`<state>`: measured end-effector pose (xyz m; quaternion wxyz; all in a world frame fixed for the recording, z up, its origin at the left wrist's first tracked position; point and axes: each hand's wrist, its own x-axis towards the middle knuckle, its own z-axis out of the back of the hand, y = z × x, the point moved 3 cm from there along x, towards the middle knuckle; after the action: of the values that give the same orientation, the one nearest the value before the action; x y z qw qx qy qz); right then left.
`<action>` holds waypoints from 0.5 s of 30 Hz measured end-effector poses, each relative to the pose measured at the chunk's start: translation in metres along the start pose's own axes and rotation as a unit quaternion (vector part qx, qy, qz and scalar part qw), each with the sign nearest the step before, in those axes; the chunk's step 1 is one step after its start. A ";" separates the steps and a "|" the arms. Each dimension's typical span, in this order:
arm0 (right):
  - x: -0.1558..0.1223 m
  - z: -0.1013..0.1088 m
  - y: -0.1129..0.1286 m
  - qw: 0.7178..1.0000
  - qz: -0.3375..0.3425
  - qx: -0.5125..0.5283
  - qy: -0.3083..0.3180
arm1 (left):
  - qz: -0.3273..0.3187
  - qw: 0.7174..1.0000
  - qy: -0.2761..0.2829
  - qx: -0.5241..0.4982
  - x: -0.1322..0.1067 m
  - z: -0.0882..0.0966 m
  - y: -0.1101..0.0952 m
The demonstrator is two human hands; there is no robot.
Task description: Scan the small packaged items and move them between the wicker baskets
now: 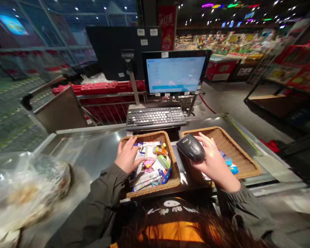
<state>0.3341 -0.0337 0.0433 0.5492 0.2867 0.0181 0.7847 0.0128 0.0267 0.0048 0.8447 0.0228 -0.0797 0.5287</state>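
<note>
My right hand (210,158) is wrapped round a black handheld barcode scanner (191,148), held above the near left part of the right wicker basket (241,160). Blue packets (228,162) lie in that basket, partly hidden behind my hand. Over the left rim of the left wicker basket (176,168) is my left hand (127,155), fingers spread and nothing gripped. Its fingertips reach the small packaged goods (147,175) heaped there; whether they press on them I cannot tell. Among these goods are a green-and-white pack (163,162) and an orange one (160,151).
Behind the baskets stand a black keyboard (155,117) and a lit monitor (175,74), with a second screen's dark back (124,51) beside it. Clear plastic bags (28,186) lie on the metal counter (93,144) at left. Red shopping carts (105,100) stand beyond.
</note>
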 end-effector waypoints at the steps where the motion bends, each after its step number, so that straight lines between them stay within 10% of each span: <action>1: -0.003 0.006 -0.008 1.000 -0.011 -0.005 -0.015 | -0.024 1.000 -0.009 -0.008 0.005 0.003 -0.008; 15: -0.068 0.067 -0.099 0.976 -0.172 -0.077 -0.108 | -0.275 0.958 0.068 -0.053 0.118 -0.029 -0.175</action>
<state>0.4661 -0.0728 0.0361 0.6952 0.3188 -0.0529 0.6420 0.2230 0.0582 0.0027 0.9610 -0.0365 -0.0408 0.2711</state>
